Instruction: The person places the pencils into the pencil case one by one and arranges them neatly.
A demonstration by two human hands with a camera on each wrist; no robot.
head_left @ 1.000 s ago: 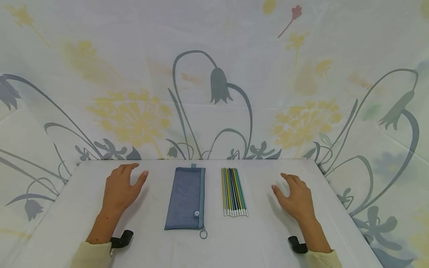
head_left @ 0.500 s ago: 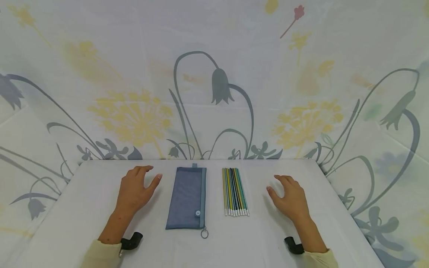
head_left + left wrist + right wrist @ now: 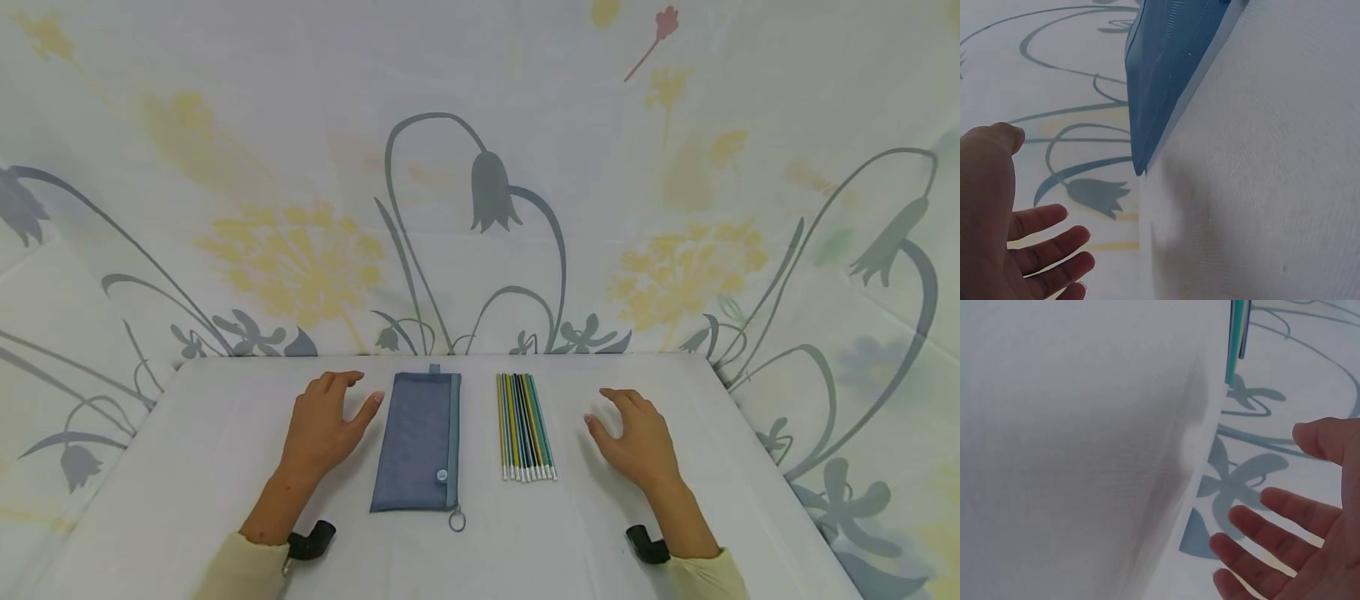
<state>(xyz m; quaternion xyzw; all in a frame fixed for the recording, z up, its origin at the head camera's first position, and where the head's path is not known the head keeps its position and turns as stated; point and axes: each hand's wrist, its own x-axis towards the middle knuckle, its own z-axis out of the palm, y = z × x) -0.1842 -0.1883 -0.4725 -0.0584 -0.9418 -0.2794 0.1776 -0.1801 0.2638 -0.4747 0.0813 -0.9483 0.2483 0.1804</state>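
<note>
A flat blue-grey mesh pencil pouch (image 3: 415, 442) lies on the white table, its zipper along the right side and a metal ring (image 3: 457, 521) at the lower corner. Right of it, several pencils (image 3: 527, 427) lie side by side in a row, white eraser ends toward me. My left hand (image 3: 324, 425) hovers just left of the pouch, thumb and fingers spread, holding nothing. Well to the right of the pencils, my right hand (image 3: 637, 437) is likewise spread and holds nothing. The left wrist view shows the pouch (image 3: 1166, 69) beyond the fingers; pencil ends (image 3: 1235, 344) show in the right wrist view.
The white-covered table (image 3: 487, 558) meets a flower-patterned cloth backdrop (image 3: 480, 275) at its back edge and both sides. Black camera mounts (image 3: 311, 540) sit at the wrists, next to pale sleeves (image 3: 247, 571).
My left hand has moved right, closer to the pouch. The right hand has drifted left toward the pencils. Pouch and pencils have stayed in place.
</note>
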